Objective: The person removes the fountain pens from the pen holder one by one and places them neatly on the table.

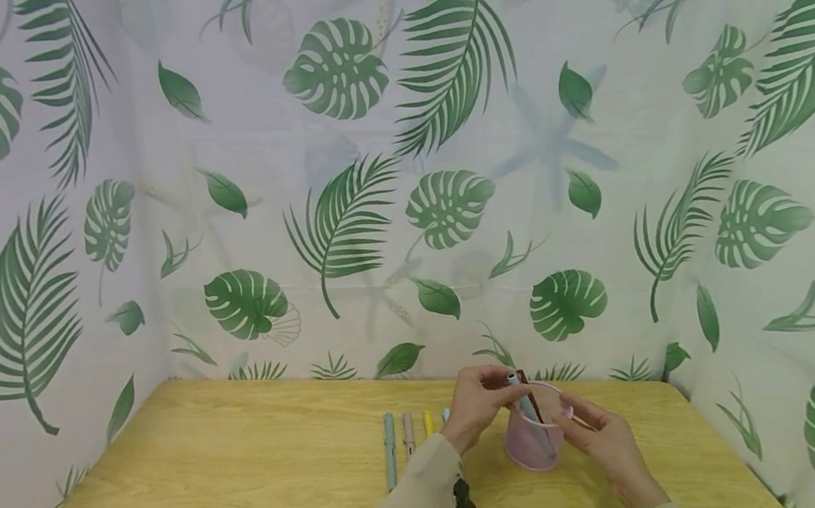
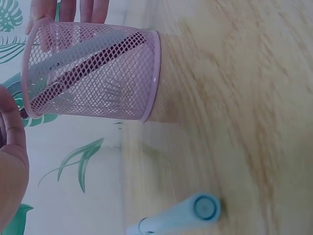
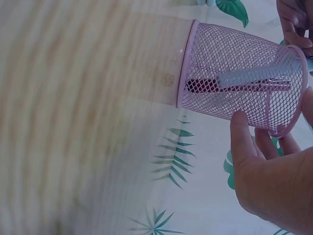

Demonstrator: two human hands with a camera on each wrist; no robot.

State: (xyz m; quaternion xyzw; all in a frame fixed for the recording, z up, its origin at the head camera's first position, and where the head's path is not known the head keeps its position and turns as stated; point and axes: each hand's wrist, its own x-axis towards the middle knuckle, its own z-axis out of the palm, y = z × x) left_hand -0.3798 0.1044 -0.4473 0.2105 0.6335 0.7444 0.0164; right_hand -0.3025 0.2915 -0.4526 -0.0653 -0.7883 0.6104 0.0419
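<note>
A pink mesh pen holder (image 1: pixel 531 449) stands upright on the table. My right hand (image 1: pixel 610 442) grips it near the rim from the right, with thumb and fingers on either side of the mesh. At the mouth, my left hand (image 1: pixel 479 401) pinches the upper end of a grey-blue pen (image 1: pixel 520 392), whose lower part slants down inside the holder. A dark red pen (image 1: pixel 533 400) leans in there too, and both show through the mesh in the wrist views. Left of the holder, a light blue pen (image 2: pixel 181 215) lies on the table, partly covered by my left arm in the head view.
Further left on the wooden table (image 1: pixel 251 473) lie a teal pen (image 1: pixel 389 449), a greyish pink pen (image 1: pixel 409 432) and a yellow pen (image 1: pixel 429 422) in a row. A leaf-printed curtain (image 1: pixel 372 208) surrounds the table at the back and sides.
</note>
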